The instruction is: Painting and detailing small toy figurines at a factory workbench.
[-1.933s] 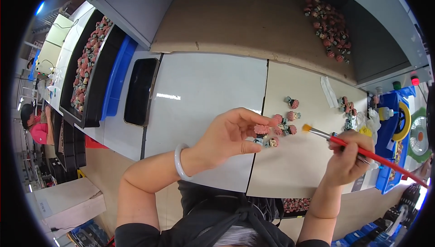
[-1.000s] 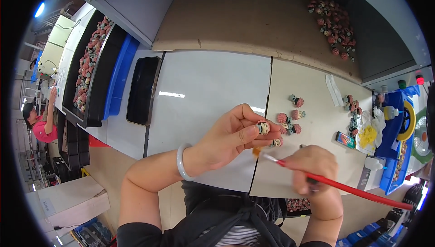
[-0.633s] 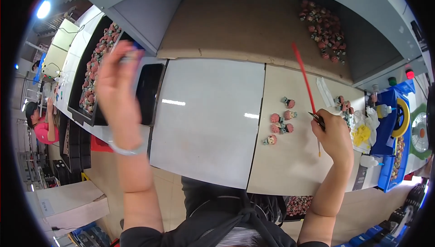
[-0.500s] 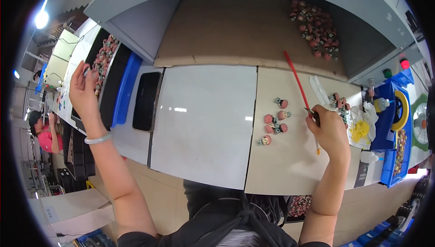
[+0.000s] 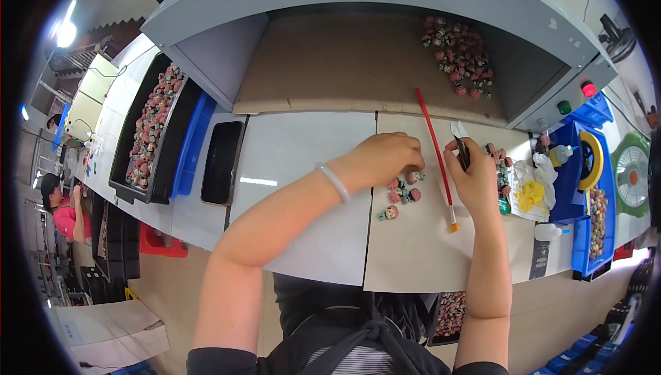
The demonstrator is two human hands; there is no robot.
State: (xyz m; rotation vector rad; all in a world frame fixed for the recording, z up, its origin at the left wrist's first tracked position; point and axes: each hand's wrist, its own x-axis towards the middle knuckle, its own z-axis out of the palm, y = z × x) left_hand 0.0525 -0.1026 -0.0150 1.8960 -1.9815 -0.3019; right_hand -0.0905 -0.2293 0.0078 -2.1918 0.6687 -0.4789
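Right hand grips a dark tool; whether my left hand, at the left figurines, holds one, I can't tell.

At least five small figures lay between the counter's front and back edges, the left hand blocking an exact count. There were one red brush, one black phone and two squeeze bottles toward the right edge, and one green fan beyond.

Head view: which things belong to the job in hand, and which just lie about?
Seemingly in the job: figurines by the left hand; dark tool in the right hand; brush.
Seemingly just lying about: fan; yellow ring; red stool.
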